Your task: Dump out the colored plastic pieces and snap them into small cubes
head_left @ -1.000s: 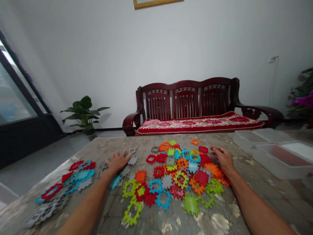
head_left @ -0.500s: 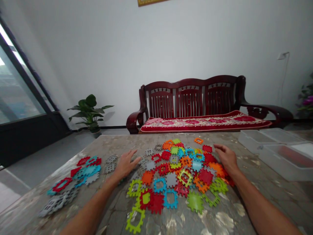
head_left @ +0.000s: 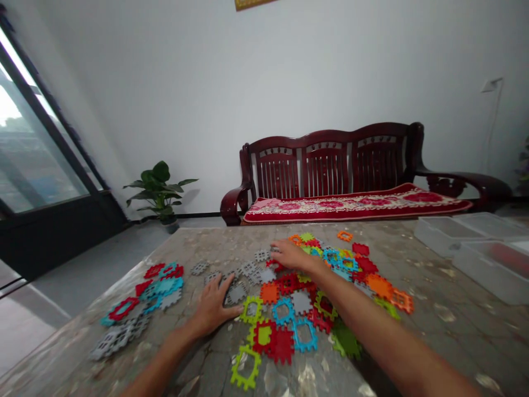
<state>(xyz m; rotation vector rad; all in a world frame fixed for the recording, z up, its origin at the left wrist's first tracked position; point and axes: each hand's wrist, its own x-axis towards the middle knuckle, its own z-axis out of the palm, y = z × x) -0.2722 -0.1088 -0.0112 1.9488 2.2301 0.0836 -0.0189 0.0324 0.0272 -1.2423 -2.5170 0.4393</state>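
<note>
- Our bare left hand (head_left: 212, 309), palm down, spreads fingers and thumb.
- Our bare right hand (head_left: 292, 255), fingers bent, is nearer the patterned grey table's (head_left: 225, 241) far edge.

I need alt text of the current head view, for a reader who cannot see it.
A person's left hand lies beside grey toothed pieces; the right hand extends over a colourful pile of such pieces on a table. Beyond stands a red-brown wooden bench.

Left hand (head_left: 212, 309) spread low, fingers at grey tiles (head_left: 237, 292). Right arm (head_left: 363, 309) across heap of coloured tiles (head_left: 283, 344), right hand (head_left: 289, 255) at heap's far left edge. Smaller tile group (head_left: 165, 286) farther left. Plastic boxes (head_left: 490, 273) right. Beyond worktop (head_left: 438, 342): wooden bench (head_left: 324, 175), potted plant (head_left: 160, 190).
</note>
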